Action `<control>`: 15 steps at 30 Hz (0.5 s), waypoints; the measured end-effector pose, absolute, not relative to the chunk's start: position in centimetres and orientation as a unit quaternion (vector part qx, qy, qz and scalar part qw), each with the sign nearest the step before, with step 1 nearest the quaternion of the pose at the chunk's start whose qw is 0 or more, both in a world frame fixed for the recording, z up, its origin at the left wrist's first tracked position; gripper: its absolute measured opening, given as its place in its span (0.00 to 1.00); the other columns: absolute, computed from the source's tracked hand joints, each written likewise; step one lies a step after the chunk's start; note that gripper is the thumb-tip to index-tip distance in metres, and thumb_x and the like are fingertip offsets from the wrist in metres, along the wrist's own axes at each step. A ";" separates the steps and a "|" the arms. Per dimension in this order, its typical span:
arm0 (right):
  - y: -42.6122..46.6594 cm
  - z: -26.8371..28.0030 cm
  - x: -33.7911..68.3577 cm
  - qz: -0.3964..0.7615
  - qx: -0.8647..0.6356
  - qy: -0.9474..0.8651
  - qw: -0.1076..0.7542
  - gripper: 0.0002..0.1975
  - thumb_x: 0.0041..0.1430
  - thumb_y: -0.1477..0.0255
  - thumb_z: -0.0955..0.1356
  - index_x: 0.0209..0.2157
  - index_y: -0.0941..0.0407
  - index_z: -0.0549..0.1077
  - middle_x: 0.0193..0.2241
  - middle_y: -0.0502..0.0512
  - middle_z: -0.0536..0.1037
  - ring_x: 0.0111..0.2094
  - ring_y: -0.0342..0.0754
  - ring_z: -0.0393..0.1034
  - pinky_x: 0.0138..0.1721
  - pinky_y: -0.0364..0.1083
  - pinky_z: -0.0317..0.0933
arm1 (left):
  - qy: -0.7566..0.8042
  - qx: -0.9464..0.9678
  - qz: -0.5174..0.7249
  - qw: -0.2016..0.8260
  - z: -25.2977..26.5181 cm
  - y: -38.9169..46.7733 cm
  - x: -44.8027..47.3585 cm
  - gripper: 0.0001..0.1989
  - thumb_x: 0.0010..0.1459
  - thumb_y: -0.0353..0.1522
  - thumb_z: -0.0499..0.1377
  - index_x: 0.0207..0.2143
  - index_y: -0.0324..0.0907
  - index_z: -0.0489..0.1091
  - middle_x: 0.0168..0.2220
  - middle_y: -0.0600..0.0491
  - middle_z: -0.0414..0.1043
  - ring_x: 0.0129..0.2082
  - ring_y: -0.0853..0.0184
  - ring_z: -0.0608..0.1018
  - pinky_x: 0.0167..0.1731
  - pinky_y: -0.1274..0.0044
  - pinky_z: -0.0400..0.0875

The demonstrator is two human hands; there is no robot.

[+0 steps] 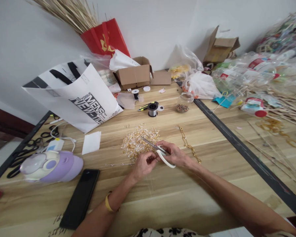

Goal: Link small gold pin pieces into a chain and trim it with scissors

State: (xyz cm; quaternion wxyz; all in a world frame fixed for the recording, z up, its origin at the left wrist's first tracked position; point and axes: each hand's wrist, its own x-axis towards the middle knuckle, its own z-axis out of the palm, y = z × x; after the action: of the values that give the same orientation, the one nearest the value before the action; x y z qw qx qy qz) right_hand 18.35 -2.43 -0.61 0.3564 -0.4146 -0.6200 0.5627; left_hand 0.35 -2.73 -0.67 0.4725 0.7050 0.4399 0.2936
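Observation:
My right hand (172,154) is wrapped round a pair of scissors (162,156) with white handles, their blades pointing left over the pile. Right beside it, my left hand (145,164) is closed in a pinch. What its fingertips hold is too small to make out. Beyond both hands lies a heap of small gold and silvery pieces (135,140). A thin strand with tiny pieces (118,164) stretches along the table to the left of my left hand. To the right of my right hand rests a gold chain (185,142).
A wire spool (152,110), a cutter knife (144,106) and a jar of small beads (184,102) stand behind the heap. A black phone (80,199), a purple device (53,166) and a white bag (84,98) are on the left. Plastic bottles (256,72) crowd the right.

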 end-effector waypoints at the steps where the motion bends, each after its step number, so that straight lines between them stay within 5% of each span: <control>1: -2.4 -0.6 18.3 0.557 -0.418 -0.623 0.357 0.22 0.49 0.69 0.71 0.46 0.59 0.66 0.27 0.50 0.72 0.26 0.41 0.64 0.27 0.40 0.58 | 0.438 0.707 0.295 0.471 -0.7 -2.8 0.4 0.05 0.50 0.31 0.59 0.24 0.38 0.71 0.24 0.52 0.71 0.24 0.69 0.70 0.26 0.79 0.64; 15: -2.2 -0.3 18.8 0.588 -0.412 -0.603 0.347 0.22 0.50 0.66 0.70 0.45 0.60 0.66 0.23 0.47 0.69 0.22 0.38 0.58 0.22 0.38 0.52 | 0.445 0.692 0.287 0.490 0.0 -2.7 0.5 0.06 0.51 0.31 0.58 0.26 0.38 0.71 0.23 0.53 0.71 0.23 0.71 0.69 0.25 0.80 0.63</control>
State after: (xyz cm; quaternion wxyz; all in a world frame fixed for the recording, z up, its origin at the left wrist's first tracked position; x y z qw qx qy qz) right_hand 18.77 -2.18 -0.26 0.3470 -0.4124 -0.6034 0.5877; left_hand 0.51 -2.72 0.04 0.4900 0.6924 0.4452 0.2870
